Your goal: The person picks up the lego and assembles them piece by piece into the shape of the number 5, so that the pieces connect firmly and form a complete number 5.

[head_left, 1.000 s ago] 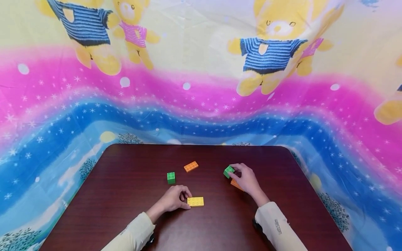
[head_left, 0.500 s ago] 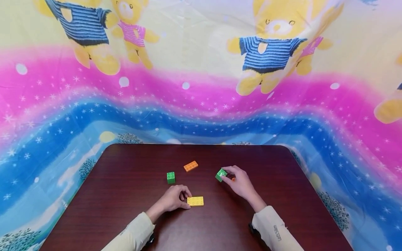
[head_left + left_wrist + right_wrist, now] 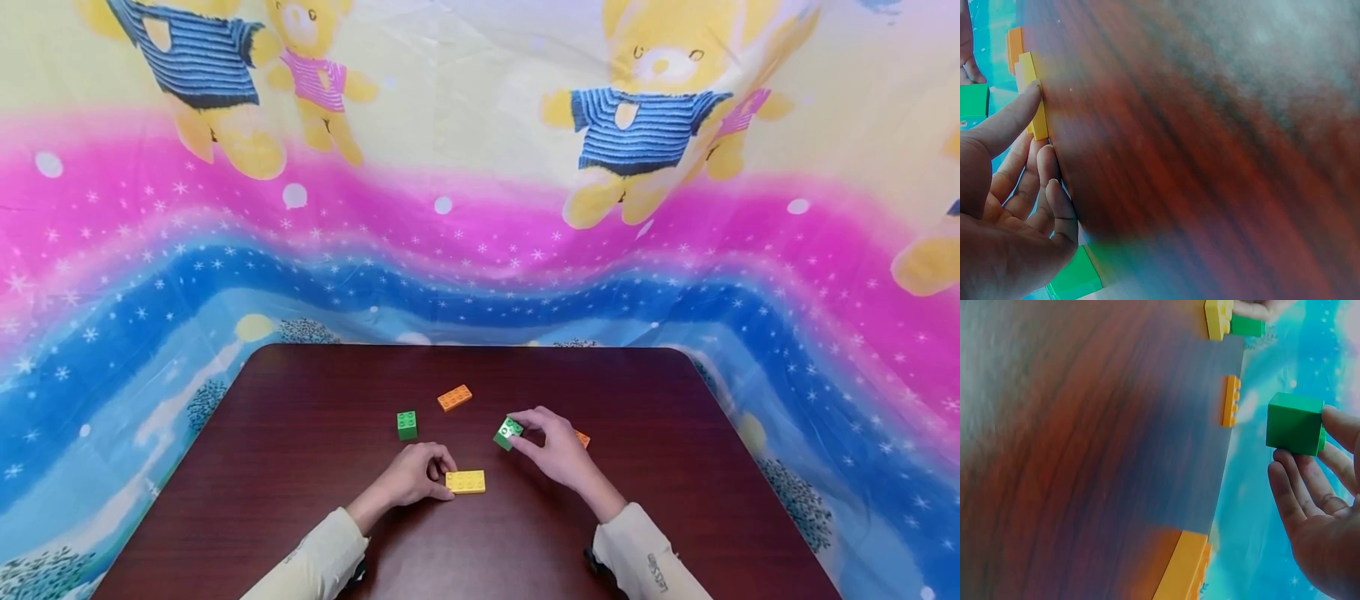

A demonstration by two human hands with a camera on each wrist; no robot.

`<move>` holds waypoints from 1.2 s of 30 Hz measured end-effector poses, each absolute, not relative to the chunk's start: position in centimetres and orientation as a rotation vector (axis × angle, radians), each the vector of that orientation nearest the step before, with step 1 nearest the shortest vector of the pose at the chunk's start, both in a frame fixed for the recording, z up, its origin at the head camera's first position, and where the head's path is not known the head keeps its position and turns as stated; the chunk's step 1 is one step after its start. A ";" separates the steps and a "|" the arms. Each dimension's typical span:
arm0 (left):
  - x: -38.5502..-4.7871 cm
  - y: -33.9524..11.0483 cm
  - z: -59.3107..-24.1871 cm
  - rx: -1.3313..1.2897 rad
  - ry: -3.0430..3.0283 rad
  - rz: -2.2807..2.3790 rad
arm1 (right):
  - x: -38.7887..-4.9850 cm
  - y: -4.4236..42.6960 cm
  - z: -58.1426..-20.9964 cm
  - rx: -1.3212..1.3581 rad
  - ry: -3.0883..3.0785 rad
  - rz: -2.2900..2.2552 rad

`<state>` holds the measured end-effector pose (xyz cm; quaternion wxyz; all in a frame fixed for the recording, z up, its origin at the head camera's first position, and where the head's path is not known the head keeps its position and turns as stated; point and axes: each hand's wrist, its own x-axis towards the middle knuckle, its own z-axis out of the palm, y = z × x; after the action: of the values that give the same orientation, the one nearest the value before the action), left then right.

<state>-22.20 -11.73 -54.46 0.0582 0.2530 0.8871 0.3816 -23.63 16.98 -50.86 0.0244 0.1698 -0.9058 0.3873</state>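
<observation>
A flat yellow brick (image 3: 466, 482) lies on the table, and my left hand (image 3: 412, 476) grips its left end between thumb and fingers. In the left wrist view the thumb of the left hand (image 3: 1016, 181) lies against the yellow brick (image 3: 1040, 119). My right hand (image 3: 558, 451) pinches a green brick (image 3: 507, 433) to the upper right of the yellow one. The right wrist view has the green brick (image 3: 1294, 424) held off the table in the fingertips of the right hand (image 3: 1329, 519).
Another green brick (image 3: 407, 425) stands beyond my left hand. An orange brick (image 3: 454, 397) lies farther back, and a second orange brick (image 3: 582, 438) is partly hidden behind my right hand. A patterned cloth (image 3: 465, 250) hangs behind the dark table (image 3: 337, 383).
My right hand has carried the green brick leftward and nearer, away from the right-hand orange brick. My left hand has stayed at the yellow brick.
</observation>
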 end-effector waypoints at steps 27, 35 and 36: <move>-22.1 -11.6 -54.3 0.736 2.693 1.118 | -22.0 14.9 -52.2 0.911 -2.858 1.305; -22.2 -11.5 -54.3 0.762 2.711 1.105 | -21.9 15.0 -52.4 0.957 -2.882 1.277; -22.2 -11.5 -54.3 0.761 2.712 1.104 | -21.9 15.0 -52.4 0.959 -2.886 1.281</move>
<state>-22.20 -11.54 -54.28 0.0579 0.2513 0.8949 0.3643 -21.88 14.98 -52.45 -0.0791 0.2898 -0.8718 0.3869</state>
